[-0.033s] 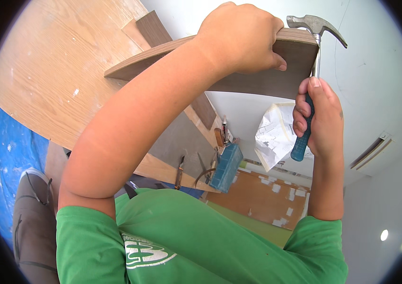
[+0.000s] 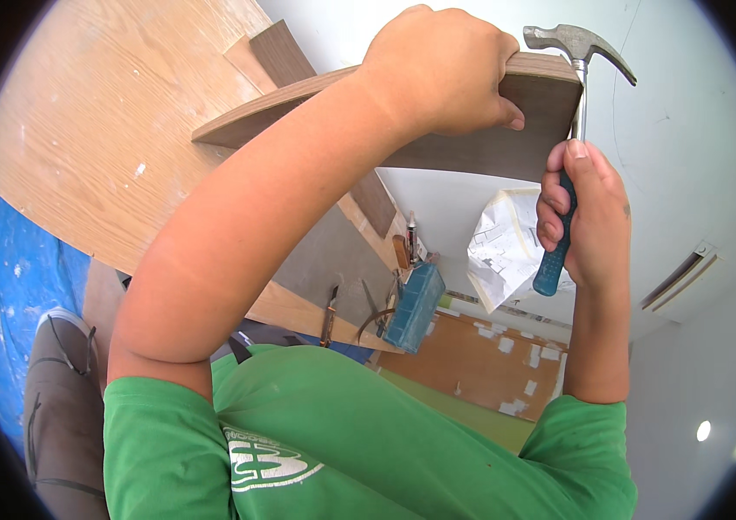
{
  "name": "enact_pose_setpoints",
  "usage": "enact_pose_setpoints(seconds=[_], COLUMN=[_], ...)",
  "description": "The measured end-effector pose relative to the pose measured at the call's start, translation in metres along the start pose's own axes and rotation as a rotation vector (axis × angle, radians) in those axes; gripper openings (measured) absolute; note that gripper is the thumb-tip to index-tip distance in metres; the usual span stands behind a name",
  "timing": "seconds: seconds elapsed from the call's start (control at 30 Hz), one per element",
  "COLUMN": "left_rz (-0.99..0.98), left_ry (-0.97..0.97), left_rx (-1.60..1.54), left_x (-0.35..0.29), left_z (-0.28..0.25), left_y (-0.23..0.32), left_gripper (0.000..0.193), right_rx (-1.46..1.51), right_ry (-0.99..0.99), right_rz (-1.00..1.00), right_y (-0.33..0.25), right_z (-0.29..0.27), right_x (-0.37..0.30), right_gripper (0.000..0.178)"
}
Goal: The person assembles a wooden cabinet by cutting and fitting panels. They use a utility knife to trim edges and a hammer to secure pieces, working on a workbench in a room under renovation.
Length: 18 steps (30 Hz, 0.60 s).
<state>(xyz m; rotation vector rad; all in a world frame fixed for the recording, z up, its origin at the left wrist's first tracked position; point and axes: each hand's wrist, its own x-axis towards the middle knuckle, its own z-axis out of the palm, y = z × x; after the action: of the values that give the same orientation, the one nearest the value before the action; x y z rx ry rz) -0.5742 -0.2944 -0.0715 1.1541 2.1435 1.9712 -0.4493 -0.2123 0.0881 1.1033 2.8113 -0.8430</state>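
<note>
Gripping hammer [image 2: 574, 42] by teal handle [image 2: 550, 272]: right hand [image 2: 595, 208]. Left hand [image 2: 441, 69] clasps curved brown board [image 2: 543, 113] near its end, just beside hammer.

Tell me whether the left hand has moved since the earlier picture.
No, no shift shows: the left hand grips the curved board in the same place, judged against the dark wood piece to its left.
</note>
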Motion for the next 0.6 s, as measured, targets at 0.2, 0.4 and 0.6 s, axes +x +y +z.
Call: enact_pose_setpoints(seconds=[0.2, 0.4, 0.6], left_rz=[0.055, -0.002, 0.042], left_ry=[0.155, 0.069, 0.166], left_rx=[0.019, 0.033, -0.005], left_x=[0.002, 0.004, -0.001], left_z=[0.022, 0.022, 0.02], left_y=[-0.01, -0.018, -0.013], left_gripper=[0.052, 0.048, 0.053], right_rx=[-0.023, -0.064, -0.064], right_ry=[-0.021, -0.047, -0.137], right_rz=[-0.004, 0.004, -0.024], right_y=[-0.016, -0.021, -0.035], right_z=[0.006, 0.015, 0.008], right_x=[-0.007, 0.002, -0.011], right_gripper=[0.03, 0.031, 0.031])
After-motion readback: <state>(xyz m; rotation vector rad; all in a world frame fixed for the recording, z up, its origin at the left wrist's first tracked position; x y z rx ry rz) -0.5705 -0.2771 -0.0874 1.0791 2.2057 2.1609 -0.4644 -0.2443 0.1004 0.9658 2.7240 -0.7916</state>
